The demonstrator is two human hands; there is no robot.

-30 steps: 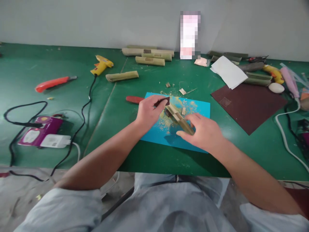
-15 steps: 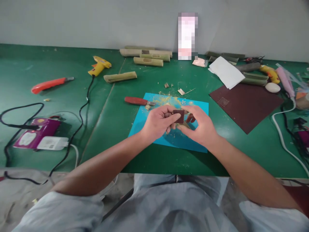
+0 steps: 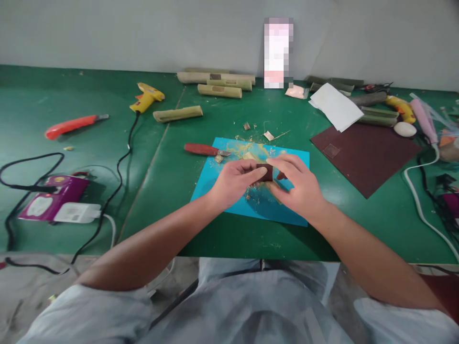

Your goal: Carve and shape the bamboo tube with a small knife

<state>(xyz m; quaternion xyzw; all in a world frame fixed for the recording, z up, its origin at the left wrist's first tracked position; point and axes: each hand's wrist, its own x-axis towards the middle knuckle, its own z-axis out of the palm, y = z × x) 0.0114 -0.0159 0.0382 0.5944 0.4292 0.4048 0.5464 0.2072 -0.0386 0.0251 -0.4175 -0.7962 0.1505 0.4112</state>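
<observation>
A small dark brown square of sandpaper (image 3: 265, 172) is pinched under the thumb of my left hand (image 3: 236, 180), its surface slightly bowed. My right hand (image 3: 299, 180) arches at its right edge, thumb and fingers apart, fingertips at the upper corner. Beneath both hands a split bamboo piece (image 3: 250, 156) lies slanted over the blue mat (image 3: 206, 188); its middle is covered by the sandpaper and fingers, and its lower end shows by my right thumb. Sawdust litters the mat. A red-handled knife (image 3: 201, 149) rests across the mat's upper left edge.
Left stand a yellow glue gun (image 3: 146, 101), a red cutter (image 3: 71, 127) and a purple power box (image 3: 59, 193) with cables. Bamboo pieces (image 3: 219, 91) lie at the back. Right are a large brown sheet (image 3: 369, 162), white paper (image 3: 336, 107) and a white egg-shaped object (image 3: 405, 129).
My left hand has brought the sandpaper right and down over the bamboo, uncovering the knife. My right hand has moved up to the sandpaper's edge. The sandpaper looks more bowed than half a second ago.
</observation>
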